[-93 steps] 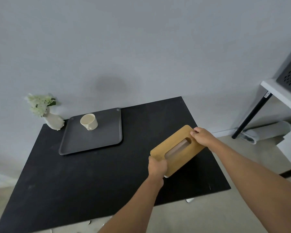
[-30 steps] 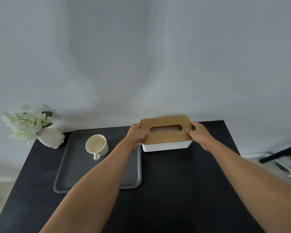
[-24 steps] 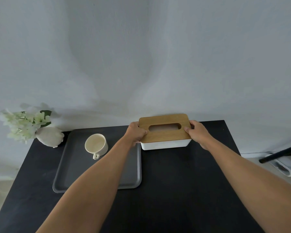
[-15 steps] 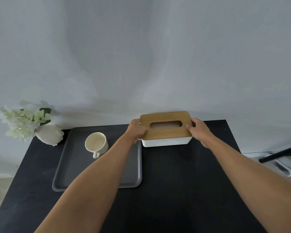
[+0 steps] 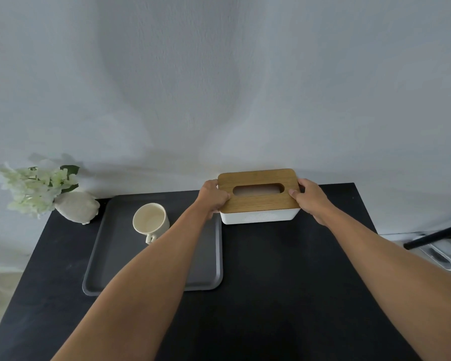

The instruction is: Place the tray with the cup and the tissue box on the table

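A white tissue box [image 5: 258, 217] with a wooden slotted lid sits at the back of the black table [image 5: 284, 282], close to the wall. My left hand [image 5: 212, 198] grips its left end and my right hand [image 5: 310, 198] grips its right end. Just left of the box lies a dark grey tray [image 5: 110, 256]. A cream cup [image 5: 150, 221] stands upright on the tray's far half, handle toward me. My left forearm crosses over the tray's right side.
A white vase with pale flowers [image 5: 76, 209] stands at the table's back left corner, touching distance from the tray. A grey wall rises directly behind the table. A black leg of another stand [image 5: 435, 235] and a white object on the floor lie to the right.
Three seconds ago I held the box tilted over the table's front right. Since then it has gone to the back by the wall, and over the last second it has shifted slightly further back.
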Demonstrator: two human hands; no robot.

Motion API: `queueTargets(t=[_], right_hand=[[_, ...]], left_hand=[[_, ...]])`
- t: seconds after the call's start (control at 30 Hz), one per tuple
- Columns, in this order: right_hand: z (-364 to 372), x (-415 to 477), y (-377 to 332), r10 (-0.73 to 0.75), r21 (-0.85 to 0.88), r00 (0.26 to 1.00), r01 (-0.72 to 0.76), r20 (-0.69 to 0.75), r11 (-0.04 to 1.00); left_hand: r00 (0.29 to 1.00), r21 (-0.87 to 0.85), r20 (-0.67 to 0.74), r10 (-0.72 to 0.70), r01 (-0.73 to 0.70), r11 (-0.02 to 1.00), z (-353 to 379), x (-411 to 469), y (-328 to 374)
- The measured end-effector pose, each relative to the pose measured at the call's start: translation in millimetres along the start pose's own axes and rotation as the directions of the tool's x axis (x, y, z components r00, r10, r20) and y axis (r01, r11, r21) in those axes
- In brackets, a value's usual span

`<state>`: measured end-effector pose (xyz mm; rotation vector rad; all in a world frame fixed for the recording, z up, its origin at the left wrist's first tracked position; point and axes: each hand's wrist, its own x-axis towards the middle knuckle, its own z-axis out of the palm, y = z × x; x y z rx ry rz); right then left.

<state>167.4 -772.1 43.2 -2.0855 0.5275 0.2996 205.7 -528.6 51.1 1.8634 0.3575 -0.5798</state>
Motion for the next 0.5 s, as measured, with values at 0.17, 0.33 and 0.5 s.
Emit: queueTargets(t=[0.17, 0.33, 0.5], right_hand=[[1.9, 0.8, 0.2, -0.002, -0.004, 1.0, 0.002, -0.008, 1.0], [0.8, -2.1, -0.3, -0.009, -0.051, 1.0, 0.009, 0.0, 0.999], [1.1, -16.1, -9.6, -0.032, -0.109, 0.999, 0.029, -0.02, 0.994]], left_hand=[[1.0, -0.013, -0.002, 0.007, -0.007, 1.0, -0.4, -1.1, -0.2], [1.0, -0.001, 0.001, -0.006, 0.006, 1.0, -0.2, -1.4, -1.7], [0.992, 0.195, -0.116, 0.042, -0.019, 0.981, -1.0, -10.0, -9.9]])
